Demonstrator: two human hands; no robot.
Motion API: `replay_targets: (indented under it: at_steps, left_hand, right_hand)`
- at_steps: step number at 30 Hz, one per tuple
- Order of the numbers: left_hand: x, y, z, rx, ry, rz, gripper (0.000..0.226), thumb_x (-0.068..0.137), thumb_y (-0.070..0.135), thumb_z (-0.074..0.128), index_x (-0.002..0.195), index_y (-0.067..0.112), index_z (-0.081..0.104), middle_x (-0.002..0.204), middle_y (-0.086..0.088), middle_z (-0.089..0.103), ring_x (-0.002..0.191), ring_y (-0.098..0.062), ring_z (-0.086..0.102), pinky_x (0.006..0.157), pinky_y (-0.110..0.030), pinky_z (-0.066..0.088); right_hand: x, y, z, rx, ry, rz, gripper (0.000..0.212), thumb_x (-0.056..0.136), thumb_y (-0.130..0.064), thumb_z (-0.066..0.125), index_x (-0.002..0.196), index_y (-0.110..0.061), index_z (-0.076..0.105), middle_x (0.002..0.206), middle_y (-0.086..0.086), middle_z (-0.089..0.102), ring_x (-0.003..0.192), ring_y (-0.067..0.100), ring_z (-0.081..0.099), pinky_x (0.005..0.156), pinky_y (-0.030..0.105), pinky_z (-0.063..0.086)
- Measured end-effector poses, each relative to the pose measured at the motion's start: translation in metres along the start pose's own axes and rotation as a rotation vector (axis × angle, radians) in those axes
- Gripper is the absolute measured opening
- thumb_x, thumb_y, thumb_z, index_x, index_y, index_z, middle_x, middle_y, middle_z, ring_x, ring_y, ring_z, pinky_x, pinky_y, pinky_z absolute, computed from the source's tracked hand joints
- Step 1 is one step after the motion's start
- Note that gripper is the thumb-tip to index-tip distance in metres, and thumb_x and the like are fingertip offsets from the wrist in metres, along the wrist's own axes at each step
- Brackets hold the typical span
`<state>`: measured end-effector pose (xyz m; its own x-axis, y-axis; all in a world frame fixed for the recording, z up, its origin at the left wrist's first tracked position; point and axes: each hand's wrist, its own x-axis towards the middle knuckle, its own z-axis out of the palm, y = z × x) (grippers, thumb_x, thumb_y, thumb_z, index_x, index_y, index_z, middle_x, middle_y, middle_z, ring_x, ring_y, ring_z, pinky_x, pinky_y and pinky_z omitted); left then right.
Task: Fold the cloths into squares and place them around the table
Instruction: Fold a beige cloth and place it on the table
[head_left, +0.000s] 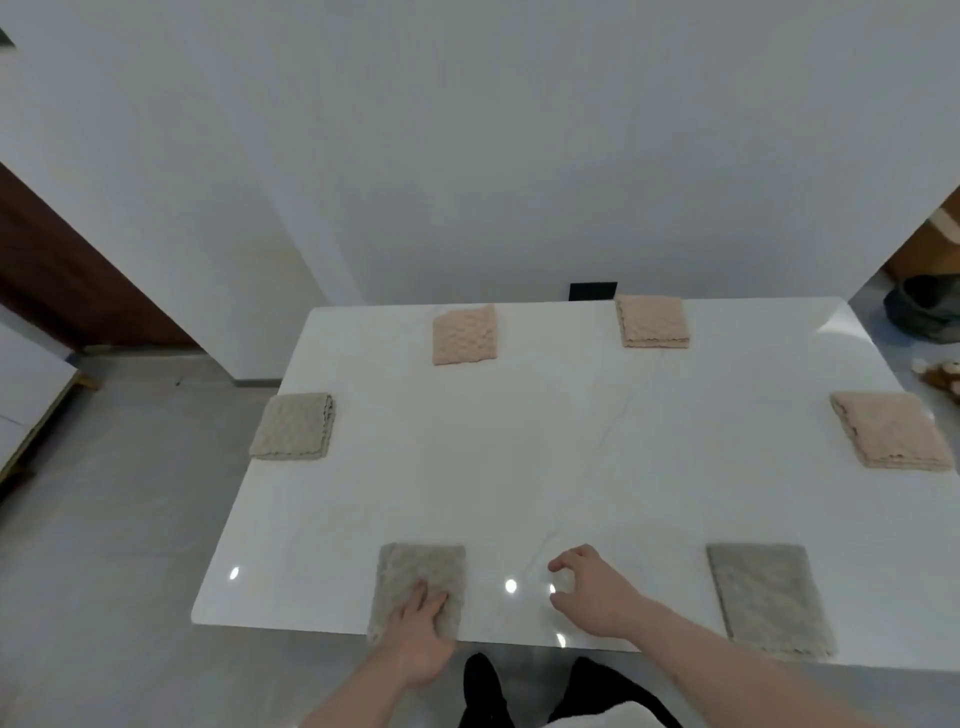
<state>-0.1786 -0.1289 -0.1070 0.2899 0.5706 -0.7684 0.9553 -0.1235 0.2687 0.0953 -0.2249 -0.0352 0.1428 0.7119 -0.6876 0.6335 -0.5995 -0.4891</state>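
Pressing grey cloth (421, 577) flat at table's (519, 441) seven o'clock edge, left hand (421, 629) fingers straight on top; right hand (592, 592) loosely curled, empty. Better squaring corners before letting go.

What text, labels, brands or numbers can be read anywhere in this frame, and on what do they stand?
None can be read.
The six folded textured cloths, such as the grey one under the left hand, show no tags.
The white marble-look table shows only veins.
The small black wall plate is blank.
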Motion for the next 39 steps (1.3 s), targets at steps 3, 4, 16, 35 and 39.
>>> replay_targets:
  at_steps: [3,4,16,35,39]
  left_hand:
    - [0.003,0.001,-0.012,-0.031,-0.026,0.025,0.080,0.094,0.043,0.056,0.163,0.032,0.018,0.172,0.003,-0.001,0.157,-0.028,0.010,0.127,-0.037,0.013]
    - [0.003,0.003,-0.015,-0.065,-0.038,0.024,0.081,0.091,0.042,0.059,0.162,0.031,0.023,0.172,0.002,0.003,0.157,-0.026,0.013,0.127,-0.035,0.015]
    - [0.012,-0.063,-0.128,-0.407,0.340,-0.065,0.050,0.091,0.026,0.068,0.139,0.022,0.055,0.151,-0.002,0.038,0.128,-0.021,0.053,0.110,-0.032,0.043]
    - [0.152,-0.168,-0.294,0.149,0.141,-0.105,0.080,0.094,0.038,0.056,0.163,0.016,0.020,0.170,0.003,-0.017,0.152,-0.030,0.026,0.119,-0.037,0.033]
    - [0.161,-0.166,-0.307,0.131,0.129,-0.094,0.087,0.088,0.041,0.062,0.162,0.015,0.023,0.171,0.005,-0.015,0.152,-0.025,0.028,0.117,-0.036,0.035]
  right_hand:
    - [0.004,-0.007,-0.002,-0.034,-0.016,-0.022,0.050,0.093,-0.036,0.059,0.141,-0.024,0.051,0.151,-0.003,0.032,0.118,0.014,0.058,0.104,0.025,0.042]
    - [0.006,-0.009,-0.004,-0.042,-0.017,-0.031,0.050,0.092,-0.036,0.059,0.140,-0.025,0.051,0.151,-0.004,0.033,0.117,0.014,0.058,0.103,0.024,0.042]
    - [0.044,-0.060,0.021,-0.068,-0.063,-0.064,0.054,0.095,-0.035,0.058,0.146,-0.023,0.045,0.152,-0.001,0.033,0.128,0.015,0.051,0.106,0.021,0.037]
    - [0.077,-0.141,0.108,0.240,-0.016,0.258,0.063,0.085,-0.032,0.060,0.146,-0.024,0.046,0.140,0.004,0.041,0.117,0.016,0.053,0.095,0.015,0.040]
    - [0.078,-0.144,0.113,0.260,0.006,0.290,0.064,0.086,-0.033,0.059,0.147,-0.023,0.043,0.143,0.004,0.040,0.127,0.019,0.049,0.106,0.022,0.039]
